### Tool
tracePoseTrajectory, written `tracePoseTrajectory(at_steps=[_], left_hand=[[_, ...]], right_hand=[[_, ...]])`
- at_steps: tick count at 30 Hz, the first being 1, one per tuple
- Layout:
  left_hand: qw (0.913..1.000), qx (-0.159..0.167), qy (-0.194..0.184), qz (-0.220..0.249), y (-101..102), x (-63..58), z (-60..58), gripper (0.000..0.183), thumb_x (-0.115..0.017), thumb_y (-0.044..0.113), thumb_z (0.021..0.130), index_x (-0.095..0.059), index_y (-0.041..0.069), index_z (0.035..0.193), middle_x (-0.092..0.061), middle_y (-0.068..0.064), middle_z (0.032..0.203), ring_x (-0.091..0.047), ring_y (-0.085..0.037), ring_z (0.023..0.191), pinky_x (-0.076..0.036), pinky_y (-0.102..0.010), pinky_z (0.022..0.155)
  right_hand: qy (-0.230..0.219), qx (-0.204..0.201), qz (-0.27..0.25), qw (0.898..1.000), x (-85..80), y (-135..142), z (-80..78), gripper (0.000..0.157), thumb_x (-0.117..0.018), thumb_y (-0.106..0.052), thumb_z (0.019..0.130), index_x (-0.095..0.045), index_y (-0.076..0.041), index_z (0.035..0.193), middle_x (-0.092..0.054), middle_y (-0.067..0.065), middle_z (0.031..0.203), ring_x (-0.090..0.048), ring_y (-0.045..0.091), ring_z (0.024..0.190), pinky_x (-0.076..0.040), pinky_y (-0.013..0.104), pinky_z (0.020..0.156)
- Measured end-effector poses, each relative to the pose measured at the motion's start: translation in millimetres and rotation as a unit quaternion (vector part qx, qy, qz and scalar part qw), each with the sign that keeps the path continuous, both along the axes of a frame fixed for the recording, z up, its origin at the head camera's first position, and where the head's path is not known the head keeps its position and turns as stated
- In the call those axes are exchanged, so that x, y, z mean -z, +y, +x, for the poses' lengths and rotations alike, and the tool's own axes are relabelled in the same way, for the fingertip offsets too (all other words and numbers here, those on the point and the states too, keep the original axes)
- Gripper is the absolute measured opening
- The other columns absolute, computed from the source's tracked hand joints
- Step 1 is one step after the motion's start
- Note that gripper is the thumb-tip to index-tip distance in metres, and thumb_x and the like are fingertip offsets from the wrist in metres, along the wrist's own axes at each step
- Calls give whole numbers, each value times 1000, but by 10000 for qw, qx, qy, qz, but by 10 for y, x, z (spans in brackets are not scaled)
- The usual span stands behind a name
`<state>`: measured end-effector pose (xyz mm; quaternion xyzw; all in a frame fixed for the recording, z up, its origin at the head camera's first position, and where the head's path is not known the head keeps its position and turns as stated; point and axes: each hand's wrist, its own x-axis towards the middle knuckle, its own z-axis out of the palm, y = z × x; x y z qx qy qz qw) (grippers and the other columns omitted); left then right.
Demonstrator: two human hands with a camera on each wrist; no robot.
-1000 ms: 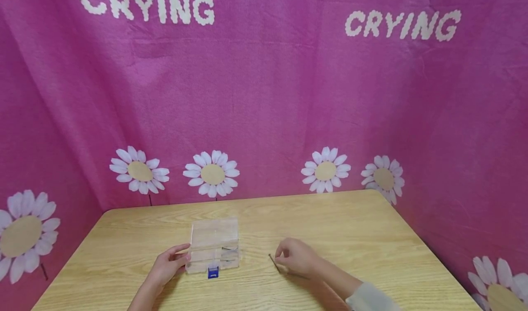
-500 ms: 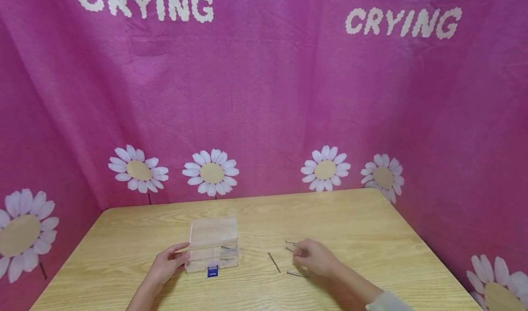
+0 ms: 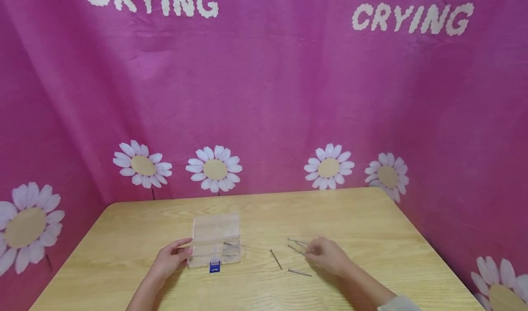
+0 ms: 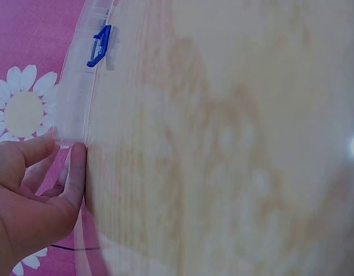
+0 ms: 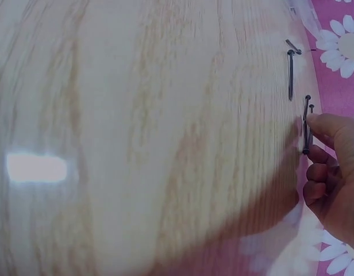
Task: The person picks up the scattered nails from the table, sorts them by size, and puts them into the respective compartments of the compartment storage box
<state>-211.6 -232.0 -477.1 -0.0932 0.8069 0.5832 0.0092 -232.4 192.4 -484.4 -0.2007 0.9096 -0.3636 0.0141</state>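
Note:
My left hand (image 3: 170,259) grips the left side of a clear plastic box (image 3: 202,260), thumb and fingers at its corner (image 4: 70,138) in the left wrist view. The box's lid (image 3: 216,226) stands raised at the back, and a blue latch (image 3: 215,267) hangs at the front. A few nails lie in its right compartments. My right hand (image 3: 328,257) is among loose nails on the table, with thumb and curled fingers pinching a nail (image 5: 306,138) in the right wrist view. Other nails (image 3: 298,249) lie right at the fingertips.
Between box and right hand a single nail (image 3: 276,259) lies slanted, and another nail (image 3: 299,272) lies nearer the front. The wooden table (image 3: 255,210) backs onto a pink curtain (image 3: 264,95) with printed daisies and lettering.
My right hand has moved right, away from the slanted nail, to the nails farther right, uncovering several on the table. My left hand stays on the box.

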Motion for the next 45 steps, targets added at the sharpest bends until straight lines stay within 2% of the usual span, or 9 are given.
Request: tracePoseTrajectory(at_steps=[5, 9, 14, 19, 26, 31, 37, 45], left_hand=[[10000, -56, -29, 26, -24, -5, -2, 40, -58, 4, 90, -51, -7, 128, -61, -19, 106, -59, -12, 85, -56, -31, 76], [10000, -34, -44, 74, -27, -15, 5, 40, -58, 3, 89, -51, -7, 128, -61, -24, 110, -60, -14, 87, -56, -32, 78], [9998, -24, 123, 127, -5, -16, 1, 39, -58, 0, 89, -51, -8, 126, -60, -29, 112, -62, -17, 89, -56, -31, 76], [9997, -12, 146, 220, 21, -1, 15, 39, -58, 0, 88, -51, -9, 125, -61, -27, 108, -62, -16, 87, -56, -33, 77], [9997, -67, 150, 198, -12, -19, -2, 38, -57, -1, 89, -52, -8, 125, -62, -27, 109, -62, -18, 89, -56, -34, 77], [9997, -10, 180, 192, -6, -32, -19, 37, -58, 0, 88, -53, -9, 124, -63, -25, 106, -61, -16, 86, -56, -31, 75], [9996, 11, 169, 213, 23, -33, -51, 37, -58, -1, 88, -53, -9, 124, -62, -26, 107, -62, -17, 87, -56, -33, 75], [9996, -69, 172, 193, -30, -14, -32, 38, -59, -1, 88, -52, -9, 124, -62, -27, 109, -62, -18, 89, -57, -34, 76]], right_hand=[[-26, 199, 27, 9998, -15, 6, 9, 10, -68, -19, 83, -67, -11, 88, -62, 0, 88, -54, 8, 73, -47, 21, 63], [23, 382, 85, 9992, -23, 56, 16, 9, -68, -18, 82, -67, -11, 88, -62, 0, 86, -54, 9, 75, -47, 23, 66], [-77, 558, 213, 9982, -15, 126, 29, 9, -68, -19, 82, -66, -12, 88, -62, -2, 85, -54, 10, 77, -47, 23, 68], [-190, 726, 252, 9969, -23, 158, 55, 9, -70, -19, 81, -66, -13, 87, -62, -2, 84, -54, 11, 81, -47, 26, 71], [-361, 799, 232, 9959, -50, 99, 59, 8, -70, -20, 81, -66, -14, 84, -62, -2, 83, -54, 11, 81, -47, 30, 72], [-221, 732, 392, 9963, -22, 106, 56, 6, -69, -17, 81, -66, -14, 84, -63, -2, 82, -55, 12, 81, -48, 32, 75], [-54, 665, 522, 9964, 23, 146, 63, 4, -69, -17, 81, -66, -15, 83, -62, -4, 80, -55, 11, 80, -48, 28, 73], [-144, 669, 465, 9966, -3, 80, 40, 5, -69, -17, 81, -67, -14, 84, -63, -3, 84, -56, 11, 81, -50, 31, 73]])
